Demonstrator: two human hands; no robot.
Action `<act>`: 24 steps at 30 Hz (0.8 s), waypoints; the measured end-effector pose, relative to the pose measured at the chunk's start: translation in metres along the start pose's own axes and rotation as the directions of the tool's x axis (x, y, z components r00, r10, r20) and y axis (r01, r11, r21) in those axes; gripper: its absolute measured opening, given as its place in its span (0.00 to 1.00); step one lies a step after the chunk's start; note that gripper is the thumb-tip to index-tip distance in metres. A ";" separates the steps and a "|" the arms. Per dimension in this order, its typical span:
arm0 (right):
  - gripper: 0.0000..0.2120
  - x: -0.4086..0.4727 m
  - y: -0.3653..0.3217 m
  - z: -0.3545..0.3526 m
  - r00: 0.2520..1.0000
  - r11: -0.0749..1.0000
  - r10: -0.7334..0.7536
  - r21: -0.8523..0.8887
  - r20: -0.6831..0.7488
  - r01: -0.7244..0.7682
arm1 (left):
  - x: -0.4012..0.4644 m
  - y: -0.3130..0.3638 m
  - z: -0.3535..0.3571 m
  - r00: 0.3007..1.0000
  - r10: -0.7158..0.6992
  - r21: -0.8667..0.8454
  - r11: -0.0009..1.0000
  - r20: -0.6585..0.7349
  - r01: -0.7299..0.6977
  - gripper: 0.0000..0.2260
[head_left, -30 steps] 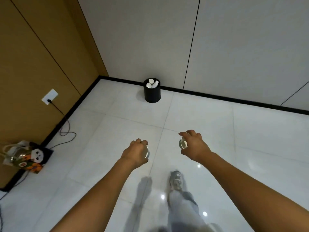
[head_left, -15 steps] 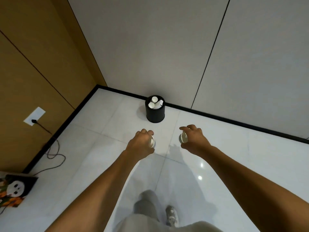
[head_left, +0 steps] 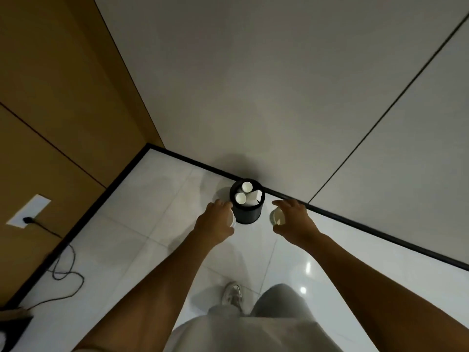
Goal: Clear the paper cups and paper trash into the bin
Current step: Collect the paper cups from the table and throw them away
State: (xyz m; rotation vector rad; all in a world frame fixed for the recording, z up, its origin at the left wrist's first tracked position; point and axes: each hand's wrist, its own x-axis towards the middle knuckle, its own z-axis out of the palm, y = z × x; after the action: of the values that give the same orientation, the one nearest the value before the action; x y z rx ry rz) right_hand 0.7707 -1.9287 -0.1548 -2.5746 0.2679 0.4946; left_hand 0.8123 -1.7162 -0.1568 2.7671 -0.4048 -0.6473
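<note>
Person stands over black bin [head_left: 247, 212], which sits on white tile floor [head_left: 142, 224] against black baseboard [head_left: 368, 227], w/ grey wall panels [head_left: 279, 85] behind. Both arms stretched fwd, one hand each side of bin. Left hand [head_left: 215, 222] seen from the back, fingers curled round a white paper cup [head_left: 232, 219]; only a sliver of that cup shows past the knuckles, just beside bin's left wall, approx level w/ its rim. Right hand [head_left: 294, 221] grips second paper cup [head_left: 277, 216], thumb and fingers wrapped round its sides, open mouth tipped toward camera/left; a pale scrap visible inside, can't tell what. That cup hangs just right of bin, apart from it. Neither cup over the opening. Inside bin: two white cups in bin [head_left: 243, 192], mouths up, plus white crumpled paper [head_left: 255, 196] on right side, filling it near to rim. Tan wood panelling [head_left: 63, 97] on left wall, w/ white wall socket [head_left: 28, 210] and black plug in it; black cable [head_left: 66, 273] loops across floor below. Bottom of view: grey trousers [head_left: 279, 301] and one pale sneaker [head_left: 232, 295], blurred. Dark object at bottom-left corner, cut off, can't ID.
</note>
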 end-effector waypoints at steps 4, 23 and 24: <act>0.33 0.066 -0.010 -0.016 0.999 1.000 -0.030 -0.005 0.025 0.031 | 0.059 -0.004 -0.017 1.000 -0.019 -0.010 1.000 0.019 0.019 0.29; 0.30 0.380 0.022 -0.029 0.844 0.889 -0.306 -0.186 0.440 0.419 | 0.308 0.006 0.043 0.890 -0.455 -0.353 0.840 -0.041 0.413 0.24; 0.30 0.391 0.027 -0.017 0.836 0.889 -0.300 -0.183 0.460 0.420 | 0.318 0.002 0.055 0.878 -0.478 -0.371 0.821 -0.032 0.433 0.23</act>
State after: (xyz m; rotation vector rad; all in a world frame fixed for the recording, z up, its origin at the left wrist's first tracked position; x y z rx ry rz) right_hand 1.1259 -1.9977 -0.3070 -2.6013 -0.4722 0.9753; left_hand 1.0605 -1.8327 -0.3273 2.5324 0.3903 -0.5739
